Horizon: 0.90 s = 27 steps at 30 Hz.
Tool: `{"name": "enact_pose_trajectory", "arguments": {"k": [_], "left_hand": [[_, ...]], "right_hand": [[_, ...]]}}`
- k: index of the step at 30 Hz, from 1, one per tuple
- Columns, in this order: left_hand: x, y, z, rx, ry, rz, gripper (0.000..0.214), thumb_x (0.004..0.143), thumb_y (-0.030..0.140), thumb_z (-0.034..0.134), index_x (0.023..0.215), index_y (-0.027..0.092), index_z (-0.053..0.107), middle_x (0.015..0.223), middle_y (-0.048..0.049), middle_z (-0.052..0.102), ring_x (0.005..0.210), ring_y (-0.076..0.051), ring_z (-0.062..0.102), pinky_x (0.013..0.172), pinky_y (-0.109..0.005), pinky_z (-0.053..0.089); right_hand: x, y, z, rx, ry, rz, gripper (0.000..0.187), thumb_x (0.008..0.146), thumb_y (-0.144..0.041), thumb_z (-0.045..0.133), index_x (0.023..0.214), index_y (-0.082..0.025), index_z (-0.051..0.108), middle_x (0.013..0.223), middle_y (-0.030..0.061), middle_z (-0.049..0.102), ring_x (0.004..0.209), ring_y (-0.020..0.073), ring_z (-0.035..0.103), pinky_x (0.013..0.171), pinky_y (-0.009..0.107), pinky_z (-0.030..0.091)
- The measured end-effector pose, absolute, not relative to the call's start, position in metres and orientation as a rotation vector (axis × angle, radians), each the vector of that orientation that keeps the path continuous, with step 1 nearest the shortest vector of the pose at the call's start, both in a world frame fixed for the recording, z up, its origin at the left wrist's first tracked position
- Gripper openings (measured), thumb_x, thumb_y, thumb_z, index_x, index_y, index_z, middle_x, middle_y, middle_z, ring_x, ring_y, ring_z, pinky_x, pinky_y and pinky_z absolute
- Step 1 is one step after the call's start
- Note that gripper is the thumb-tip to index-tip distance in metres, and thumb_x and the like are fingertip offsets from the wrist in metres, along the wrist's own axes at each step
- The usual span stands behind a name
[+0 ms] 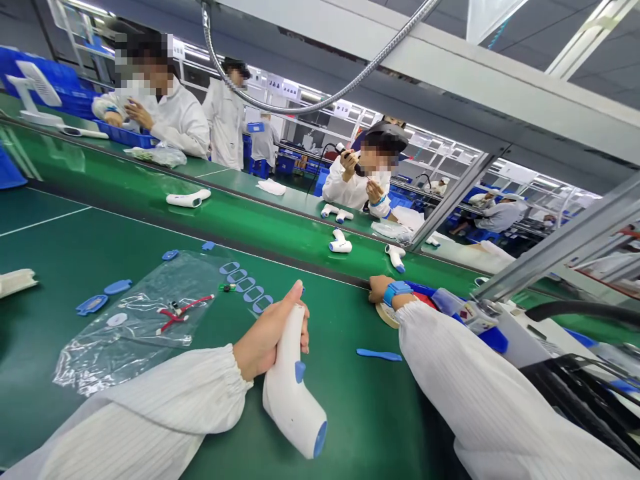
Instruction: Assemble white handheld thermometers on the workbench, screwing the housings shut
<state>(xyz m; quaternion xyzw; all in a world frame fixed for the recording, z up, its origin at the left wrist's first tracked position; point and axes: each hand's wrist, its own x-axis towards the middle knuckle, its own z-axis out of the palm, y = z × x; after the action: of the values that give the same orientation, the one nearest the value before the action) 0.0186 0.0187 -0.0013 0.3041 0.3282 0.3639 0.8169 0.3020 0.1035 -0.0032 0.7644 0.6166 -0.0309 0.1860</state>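
One white handheld device [295, 410] is grasped by its handle in the left hand [270, 333], its head tilted toward the wearer, perhaps so that the blue button [300, 371] is left uncovered. Beside the right hand [380, 291] a tape roll [388, 316] is seen; whether anything is gripped by that hand cannot be told. Between the hands, nearer the right, a blue strip [379, 355] is laid. Blue rings [254, 306] are lined up just beyond the left hand, probably for easy singling out.
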Motion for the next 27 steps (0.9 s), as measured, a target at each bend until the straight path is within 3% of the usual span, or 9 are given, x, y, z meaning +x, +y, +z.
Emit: {"name": "enact_pose_trajectory", "arguments": {"k": [8, 20, 27], "left_hand": [[0.02, 0.016, -0.008, 0.601, 0.723, 0.72, 0.051, 0.064, 0.067, 0.062, 0.062, 0.017, 0.05, 0.046, 0.0049, 0.046, 0.038, -0.009, 0.045, 0.037, -0.022, 0.043], [0.02, 0.018, -0.008, 0.574, 0.725, 0.71, 0.051, 0.064, 0.067, 0.062, 0.06, 0.017, 0.049, 0.046, 0.0045, 0.045, 0.039, -0.009, 0.044, 0.037, -0.022, 0.042], [0.02, 0.016, -0.008, 0.555, 0.726, 0.691, 0.052, 0.063, 0.068, 0.061, 0.061, 0.018, 0.05, 0.047, 0.0047, 0.045, 0.039, -0.009, 0.044, 0.038, -0.022, 0.042]], "right_hand": [[0.312, 0.103, -0.002, 2.087, 1.743, -0.092, 0.027, 0.089, -0.031, 0.055, 0.111, -0.016, 0.055, 0.112, 0.0073, 0.056, 0.096, 0.02, 0.058, 0.081, 0.039, 0.05], [0.29, 0.08, 0.01, 2.327, 1.977, -0.088, 0.025, 0.091, -0.032, 0.052, 0.11, -0.016, 0.055, 0.109, 0.0067, 0.058, 0.092, 0.0183, 0.059, 0.08, 0.038, 0.05], [0.275, 0.072, 0.012, 2.251, 1.945, -0.351, 0.021, 0.09, -0.031, 0.053, 0.102, -0.015, 0.058, 0.102, 0.0052, 0.06, 0.087, 0.0168, 0.06, 0.077, 0.036, 0.051]]}}
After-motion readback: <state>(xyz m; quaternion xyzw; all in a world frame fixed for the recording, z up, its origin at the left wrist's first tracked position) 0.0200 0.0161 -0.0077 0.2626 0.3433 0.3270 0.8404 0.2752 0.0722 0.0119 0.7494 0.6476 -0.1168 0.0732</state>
